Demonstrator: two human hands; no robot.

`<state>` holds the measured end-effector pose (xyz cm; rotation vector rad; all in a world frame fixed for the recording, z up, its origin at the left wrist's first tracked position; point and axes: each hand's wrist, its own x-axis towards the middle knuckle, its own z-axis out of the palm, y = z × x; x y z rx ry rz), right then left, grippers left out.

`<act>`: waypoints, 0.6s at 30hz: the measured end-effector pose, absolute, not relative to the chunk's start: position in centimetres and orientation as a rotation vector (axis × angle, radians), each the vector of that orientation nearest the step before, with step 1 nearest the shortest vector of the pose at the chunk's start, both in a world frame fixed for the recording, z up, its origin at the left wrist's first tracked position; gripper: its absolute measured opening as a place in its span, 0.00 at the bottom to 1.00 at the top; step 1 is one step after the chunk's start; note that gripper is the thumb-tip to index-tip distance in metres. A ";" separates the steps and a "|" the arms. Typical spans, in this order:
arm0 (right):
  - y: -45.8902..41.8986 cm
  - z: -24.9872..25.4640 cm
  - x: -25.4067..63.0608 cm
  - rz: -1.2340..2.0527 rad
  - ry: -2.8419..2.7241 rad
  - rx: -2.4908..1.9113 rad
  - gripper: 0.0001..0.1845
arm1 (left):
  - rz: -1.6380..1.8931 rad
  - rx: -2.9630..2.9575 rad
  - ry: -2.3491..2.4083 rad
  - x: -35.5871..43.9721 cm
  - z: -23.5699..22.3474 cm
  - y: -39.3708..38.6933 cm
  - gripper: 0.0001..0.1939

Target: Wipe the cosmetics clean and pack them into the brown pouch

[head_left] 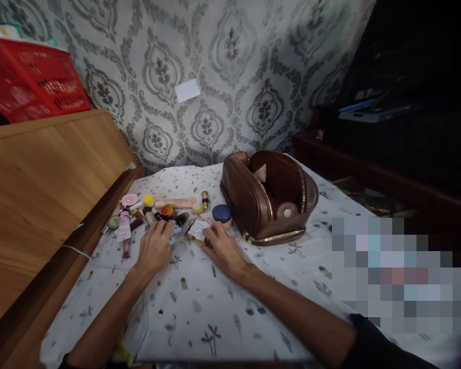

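My left hand is closed at the edge of a pile of cosmetics, its fingertips on a small light-blue item whose kind I cannot make out. Close by, my right hand pinches the right edge of a glittery silver compact, which lies flat on the cloth. Around my left fingers are a white-and-purple tube, a red-orange round jar and several dark tubes. Behind my right hand sits a round jar with a blue lid. A long peach tube lies further back.
A brown cosmetic bag stands unzipped at the right. The patterned white tablecloth spreads under everything. A wooden panel borders the left, with a red basket above it. A thin white cable crosses the left edge.
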<state>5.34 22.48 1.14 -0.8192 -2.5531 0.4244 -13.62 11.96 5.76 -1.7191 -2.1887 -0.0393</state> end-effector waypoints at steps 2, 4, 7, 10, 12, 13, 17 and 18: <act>22.5 1.3 5.3 0.478 -2.576 -0.853 0.07 | -0.022 -1.676 -2.209 -13.9 5.6 11.5 0.19; 22.6 1.6 5.3 0.535 -2.619 -0.884 0.08 | -0.025 -1.645 -2.228 -14.1 5.4 11.3 0.17; 22.7 1.9 5.3 0.562 -2.620 -0.925 0.14 | -0.066 -1.615 -2.274 -13.6 5.0 11.1 0.18; 22.8 1.7 5.2 0.548 -2.560 -0.915 0.20 | -0.167 -1.629 -2.351 -11.9 4.7 10.2 0.18; 22.8 1.5 5.2 0.542 -2.542 -0.896 0.22 | -0.338 -1.756 -2.413 -10.5 4.8 9.3 0.14; 22.8 1.4 5.2 0.540 -2.531 -0.888 0.22 | -0.458 -1.855 -2.438 -9.9 5.0 8.9 0.11; 22.4 1.3 5.2 0.526 -2.486 -0.853 0.16 | -0.868 -2.045 -2.413 -9.6 6.1 8.4 0.08; 22.3 1.3 5.2 0.516 -2.489 -0.847 0.14 | -0.893 -2.012 -2.384 -10.0 6.2 8.6 0.10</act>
